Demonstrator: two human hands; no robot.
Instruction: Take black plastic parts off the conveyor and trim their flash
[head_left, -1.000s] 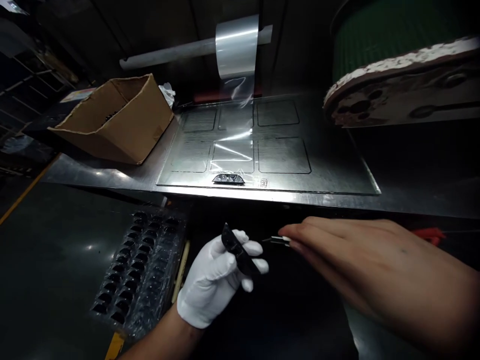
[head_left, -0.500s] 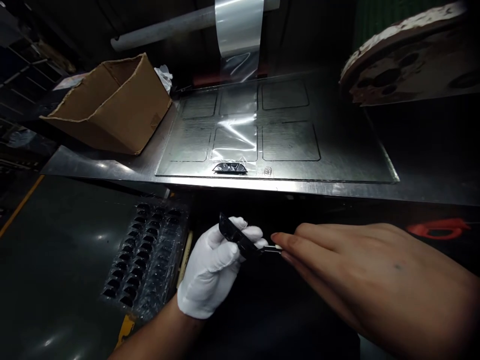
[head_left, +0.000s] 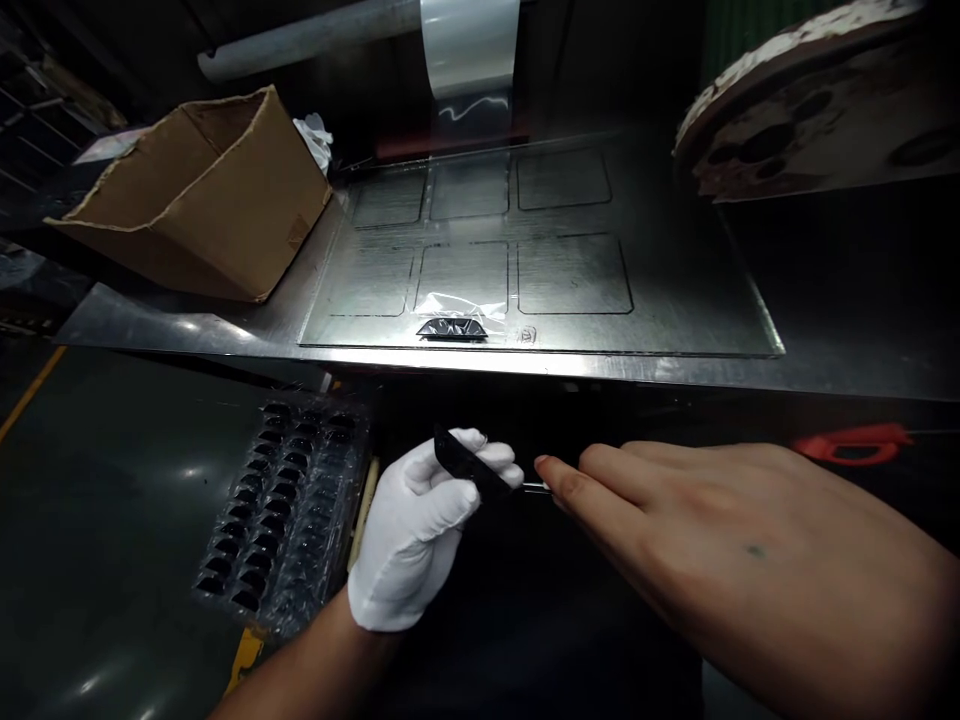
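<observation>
My left hand point(head_left: 412, 530), in a white glove, is closed on a small black trapezoid-shaped part point(head_left: 469, 465), held at a slant between thumb and fingers. From the right, my bare right hand point(head_left: 697, 540) pinches a thin, shiny metal tool point(head_left: 535, 488), whose tip meets the lower right end of the part. My own fingers cover most of this tool, so its kind is not clear. Beyond both hands, a similar black part point(head_left: 452, 328) lies under clear film at the front edge of a glass sheet point(head_left: 675, 300).
A clear tray point(head_left: 289, 500) with rows of black parts sits lower left. An open cardboard box point(head_left: 225, 220) stands on the metal bench's left. Clear film point(head_left: 471, 45) hangs at the back. A large round wheel point(head_left: 795, 120) juts in upper right, above a red-handled tool point(head_left: 855, 443).
The whole view has shifted slightly. In my left hand the black part has turned a little, showing less of its glossy face. My right hand keeps the tool against its end.
</observation>
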